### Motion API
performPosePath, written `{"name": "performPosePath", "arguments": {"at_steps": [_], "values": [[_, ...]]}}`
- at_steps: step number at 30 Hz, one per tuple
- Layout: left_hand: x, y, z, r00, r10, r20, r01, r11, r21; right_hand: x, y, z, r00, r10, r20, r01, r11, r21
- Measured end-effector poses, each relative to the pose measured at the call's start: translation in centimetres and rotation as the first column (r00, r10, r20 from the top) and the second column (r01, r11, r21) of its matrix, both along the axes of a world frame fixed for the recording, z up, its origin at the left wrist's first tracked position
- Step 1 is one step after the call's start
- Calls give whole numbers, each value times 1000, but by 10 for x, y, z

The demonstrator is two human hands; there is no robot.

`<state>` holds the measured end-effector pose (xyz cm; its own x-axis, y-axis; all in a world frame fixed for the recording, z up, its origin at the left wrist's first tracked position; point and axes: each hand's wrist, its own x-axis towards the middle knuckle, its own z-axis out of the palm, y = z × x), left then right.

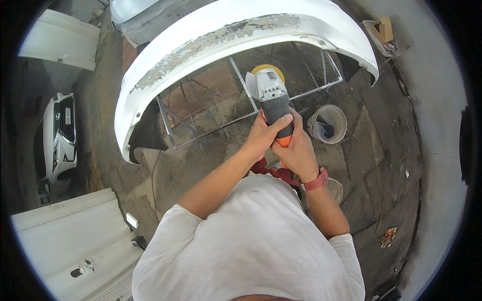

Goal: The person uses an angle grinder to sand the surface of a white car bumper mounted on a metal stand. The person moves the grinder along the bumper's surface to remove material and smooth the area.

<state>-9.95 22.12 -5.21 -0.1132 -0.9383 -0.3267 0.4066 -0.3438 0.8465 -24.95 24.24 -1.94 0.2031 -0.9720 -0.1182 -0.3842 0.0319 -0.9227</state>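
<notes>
Both my hands are wrapped round an angle grinder (pixel 275 103) with a grey metal head, a black body and an orange rear end. My left hand (pixel 262 134) grips it from the left, the thumb lying across the body. From the right, my right hand (pixel 297 148) closes on the lower part; a red watch is on that wrist. A yellow disc (pixel 269 68) shows at the grinder's head, with a guard at its left. Beyond it, a curved white car bumper (pixel 346 27) rests on a metal stand (pixel 316 90). Its paint is worn to a grey, patchy strip (pixel 221 40). The disc appears apart from the bumper.
A bucket (pixel 327 124) with dark items inside stands right of my hands, and a second container (pixel 334 191) by my right forearm. A thin cord crosses the floor at right. A cardboard box (pixel 384 31) sits by the right wall. White car parts (pixel 60 135) stand at left.
</notes>
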Motion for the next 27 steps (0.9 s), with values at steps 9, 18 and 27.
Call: {"name": "performPosePath", "arguments": {"at_steps": [9,18,27], "values": [[20,-59,6,960,275,-51,-275,961,18,35,-85,9,984,159,-83,-165,984,-68],[86,-128,10,954,298,-20,-298,952,-61,102,-159,8,981,174,-91,-180,982,-59],[98,-127,-4,938,346,39,-343,938,-57,116,-169,3,972,224,-75,-230,970,-79]]}}
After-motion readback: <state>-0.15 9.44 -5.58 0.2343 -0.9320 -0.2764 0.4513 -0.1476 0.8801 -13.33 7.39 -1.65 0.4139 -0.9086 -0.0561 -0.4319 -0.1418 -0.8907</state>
